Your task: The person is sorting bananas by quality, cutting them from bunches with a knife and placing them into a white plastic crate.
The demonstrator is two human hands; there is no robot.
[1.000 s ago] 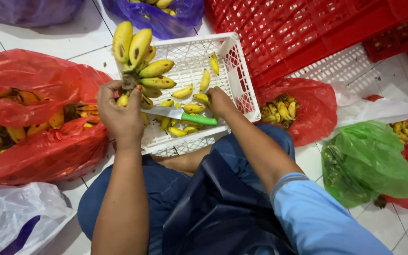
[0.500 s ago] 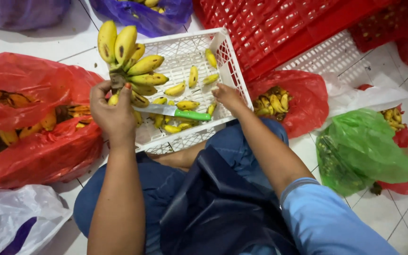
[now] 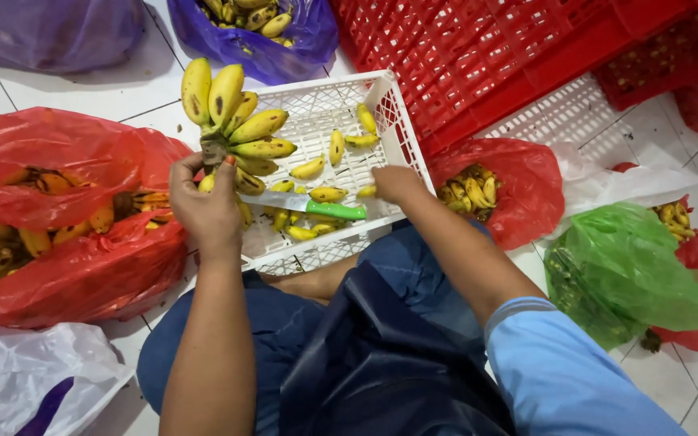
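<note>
Two hands: left (image 3: 208, 206) gripping banana bunch (image 3: 236, 121), right (image 3: 396, 182) beside green-handled knife (image 3: 304, 207).

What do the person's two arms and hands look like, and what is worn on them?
Both hands are bare, with no gloves, rings or watch visible. The left hand has a nail that looks painted orange-red, and the left arm is uncovered as far as the picture shows. The right hand leads to a bare forearm, and a light blue sleeve covers the right upper arm above the elbow.

My right arm wears a light blue sleeve (image 3: 563, 363); blue jeans (image 3: 272, 323) and a dark navy apron (image 3: 381, 363) cover my lap.
</note>
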